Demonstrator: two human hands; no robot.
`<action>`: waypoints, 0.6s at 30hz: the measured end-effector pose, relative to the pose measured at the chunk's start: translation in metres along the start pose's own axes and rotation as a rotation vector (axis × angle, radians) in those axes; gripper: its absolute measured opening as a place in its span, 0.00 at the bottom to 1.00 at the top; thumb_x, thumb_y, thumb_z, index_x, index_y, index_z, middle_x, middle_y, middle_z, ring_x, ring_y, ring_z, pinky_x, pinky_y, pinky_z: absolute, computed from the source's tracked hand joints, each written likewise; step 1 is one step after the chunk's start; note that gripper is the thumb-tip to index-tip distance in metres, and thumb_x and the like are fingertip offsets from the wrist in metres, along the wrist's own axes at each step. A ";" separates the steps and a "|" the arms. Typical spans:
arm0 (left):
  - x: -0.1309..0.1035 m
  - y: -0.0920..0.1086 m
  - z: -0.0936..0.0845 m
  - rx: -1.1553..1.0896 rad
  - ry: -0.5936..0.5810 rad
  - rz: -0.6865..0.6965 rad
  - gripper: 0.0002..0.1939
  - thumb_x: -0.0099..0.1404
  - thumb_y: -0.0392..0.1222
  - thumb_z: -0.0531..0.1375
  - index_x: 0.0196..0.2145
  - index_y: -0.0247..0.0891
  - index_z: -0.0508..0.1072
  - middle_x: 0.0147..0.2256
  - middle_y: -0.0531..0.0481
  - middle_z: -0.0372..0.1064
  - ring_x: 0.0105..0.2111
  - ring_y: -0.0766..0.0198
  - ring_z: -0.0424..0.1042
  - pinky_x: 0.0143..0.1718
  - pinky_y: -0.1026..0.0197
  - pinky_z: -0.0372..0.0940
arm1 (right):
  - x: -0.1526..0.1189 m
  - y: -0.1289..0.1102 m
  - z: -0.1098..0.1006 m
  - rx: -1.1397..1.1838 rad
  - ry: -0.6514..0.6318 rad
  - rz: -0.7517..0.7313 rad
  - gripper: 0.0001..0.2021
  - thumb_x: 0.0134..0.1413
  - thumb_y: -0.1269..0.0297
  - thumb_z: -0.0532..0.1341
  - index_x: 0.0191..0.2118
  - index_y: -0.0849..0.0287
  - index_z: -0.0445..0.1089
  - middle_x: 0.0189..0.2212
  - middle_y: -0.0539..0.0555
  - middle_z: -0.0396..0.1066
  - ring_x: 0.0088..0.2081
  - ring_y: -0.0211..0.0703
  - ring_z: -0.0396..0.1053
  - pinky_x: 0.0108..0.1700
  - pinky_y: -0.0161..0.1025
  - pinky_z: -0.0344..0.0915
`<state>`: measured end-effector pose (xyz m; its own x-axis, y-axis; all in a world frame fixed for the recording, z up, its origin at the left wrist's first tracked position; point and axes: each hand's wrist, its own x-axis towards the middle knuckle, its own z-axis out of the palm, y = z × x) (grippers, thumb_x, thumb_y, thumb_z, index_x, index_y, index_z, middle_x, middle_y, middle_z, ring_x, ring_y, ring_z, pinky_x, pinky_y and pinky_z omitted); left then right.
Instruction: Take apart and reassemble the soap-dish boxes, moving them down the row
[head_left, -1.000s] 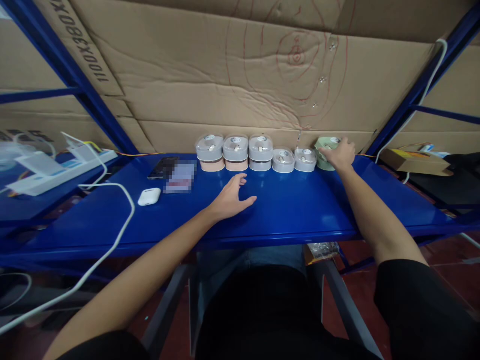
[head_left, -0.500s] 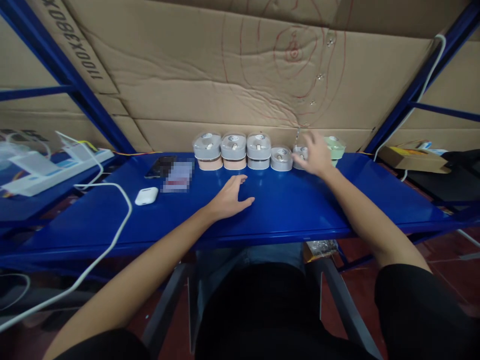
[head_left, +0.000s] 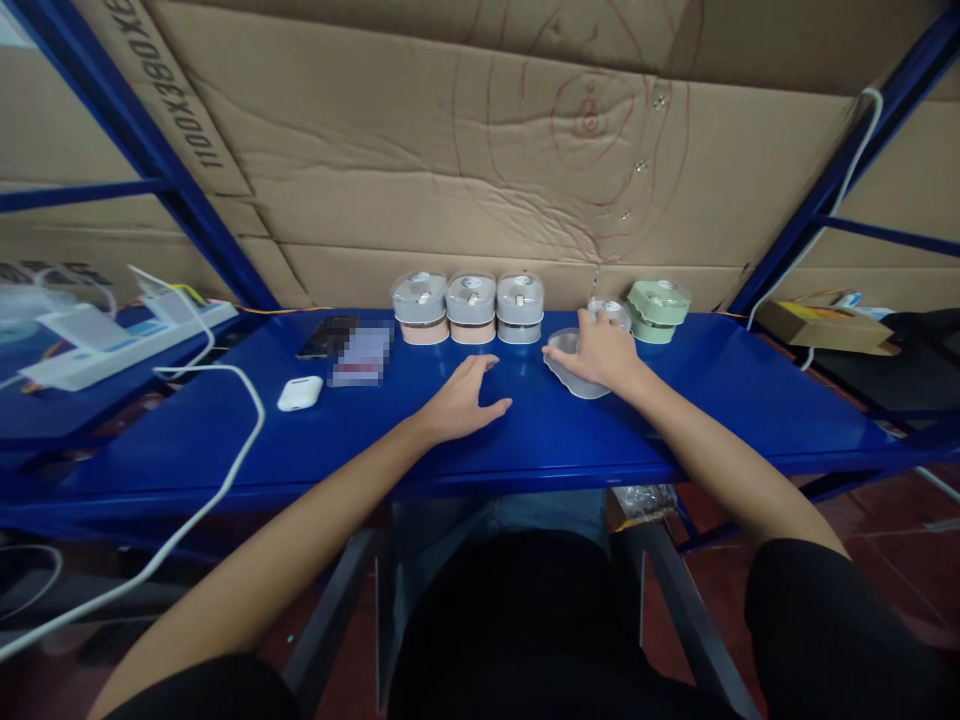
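Observation:
My right hand [head_left: 602, 353] grips a small grey box with a clear lid [head_left: 568, 365], pulled out of the row toward me on the blue shelf [head_left: 697, 400]. Behind it another grey box [head_left: 615, 311] stays by the cardboard wall. A stack of two green boxes [head_left: 657, 309] stands to the right of it. Three two-high stacks [head_left: 470, 307] of grey and peach boxes stand left of my right hand. My left hand [head_left: 461, 399] rests flat on the shelf with fingers spread, holding nothing.
A white earbud case [head_left: 299, 392], a dark phone [head_left: 327, 335] and a blurred card [head_left: 362, 353] lie at the left. A white cable [head_left: 225, 400] loops over the shelf from a power strip [head_left: 112, 335]. A flat carton [head_left: 825, 322] lies at the right.
My right hand left the green boxes, moved left to the single grey boxes, closed on one and drew it toward me. My left hand has stayed in place.

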<state>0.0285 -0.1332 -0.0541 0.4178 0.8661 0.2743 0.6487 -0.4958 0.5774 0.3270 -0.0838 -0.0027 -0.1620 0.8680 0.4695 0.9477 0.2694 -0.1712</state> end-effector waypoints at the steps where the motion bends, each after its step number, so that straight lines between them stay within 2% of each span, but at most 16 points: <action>1: -0.001 0.001 0.000 -0.009 0.006 0.001 0.38 0.72 0.58 0.68 0.71 0.39 0.65 0.70 0.31 0.69 0.73 0.36 0.71 0.76 0.32 0.67 | -0.001 -0.001 0.001 -0.012 -0.060 0.051 0.52 0.59 0.20 0.65 0.66 0.68 0.74 0.62 0.85 0.76 0.62 0.96 0.75 0.57 0.83 0.75; 3: -0.002 0.004 -0.001 -0.049 0.018 0.010 0.41 0.70 0.60 0.70 0.72 0.41 0.65 0.71 0.32 0.69 0.73 0.37 0.71 0.76 0.33 0.67 | -0.003 -0.001 0.003 -0.026 -0.209 0.068 0.54 0.55 0.21 0.69 0.68 0.68 0.73 0.58 0.84 0.79 0.56 0.93 0.79 0.53 0.80 0.78; 5: -0.002 0.006 -0.002 -0.110 0.025 0.014 0.46 0.66 0.62 0.74 0.73 0.42 0.64 0.71 0.32 0.69 0.72 0.36 0.72 0.76 0.32 0.67 | -0.006 -0.001 0.003 0.013 -0.305 -0.047 0.52 0.53 0.27 0.74 0.71 0.64 0.73 0.58 0.78 0.81 0.55 0.86 0.82 0.53 0.74 0.80; 7: -0.002 0.007 -0.002 -0.177 0.019 0.016 0.55 0.60 0.63 0.79 0.75 0.43 0.62 0.73 0.31 0.69 0.73 0.34 0.71 0.76 0.29 0.65 | -0.010 -0.003 0.001 0.134 -0.338 -0.265 0.51 0.53 0.32 0.76 0.74 0.57 0.71 0.63 0.72 0.80 0.58 0.78 0.82 0.57 0.69 0.81; 9: -0.001 0.007 -0.002 -0.239 0.003 0.038 0.62 0.55 0.62 0.82 0.77 0.43 0.60 0.75 0.28 0.67 0.75 0.32 0.69 0.78 0.27 0.62 | -0.015 -0.009 -0.003 0.315 -0.355 -0.469 0.50 0.54 0.32 0.76 0.76 0.53 0.69 0.66 0.67 0.79 0.62 0.72 0.81 0.62 0.66 0.80; 12: -0.001 0.006 -0.004 -0.311 -0.034 0.090 0.68 0.51 0.61 0.84 0.80 0.42 0.58 0.77 0.27 0.64 0.78 0.30 0.65 0.80 0.28 0.59 | -0.017 -0.017 -0.009 0.542 -0.306 -0.583 0.49 0.58 0.31 0.75 0.77 0.53 0.68 0.68 0.66 0.79 0.64 0.68 0.79 0.66 0.64 0.77; 15: -0.002 0.006 -0.006 -0.281 -0.061 0.137 0.64 0.54 0.61 0.83 0.80 0.44 0.62 0.76 0.30 0.66 0.77 0.32 0.66 0.80 0.29 0.59 | -0.013 -0.011 -0.015 0.620 -0.187 -0.499 0.49 0.61 0.32 0.73 0.78 0.55 0.67 0.70 0.68 0.77 0.65 0.70 0.79 0.68 0.67 0.75; 18: -0.004 0.007 -0.009 -0.164 -0.108 0.200 0.42 0.61 0.60 0.80 0.69 0.49 0.79 0.71 0.39 0.72 0.73 0.36 0.71 0.79 0.31 0.61 | -0.006 0.008 -0.016 0.550 -0.131 -0.364 0.48 0.62 0.33 0.72 0.78 0.56 0.66 0.69 0.70 0.77 0.65 0.74 0.79 0.67 0.71 0.74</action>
<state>0.0259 -0.1393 -0.0447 0.5984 0.7358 0.3171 0.4387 -0.6321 0.6388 0.3399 -0.0935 0.0069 -0.5095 0.7159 0.4773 0.5537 0.6974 -0.4550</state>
